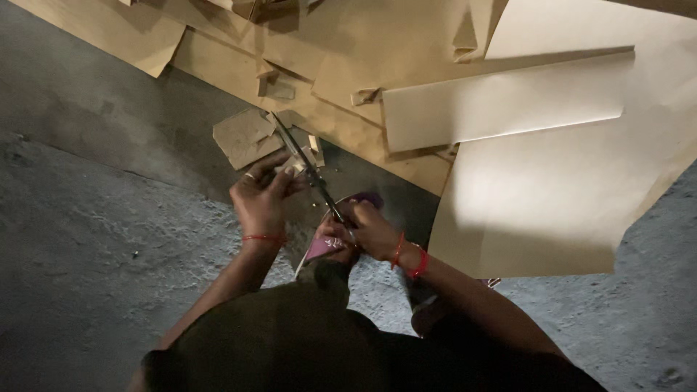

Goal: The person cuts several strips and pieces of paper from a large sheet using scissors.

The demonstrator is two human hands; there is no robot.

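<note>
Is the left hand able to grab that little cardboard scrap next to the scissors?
Probably yes. The left hand is just below the cardboard scrap, with only bare floor between. But its fingers already seem to pinch a small piece by the scissors, so it would likely need to let go first.

1. I see a rough grey concrete floor (87, 247), dim and speckled.
2. Large sheets of brown paper (552, 181) lie spread across its far side, overlapping.
3. Light falls brightest on the right-hand sheets; the left stays shadowed.
</note>
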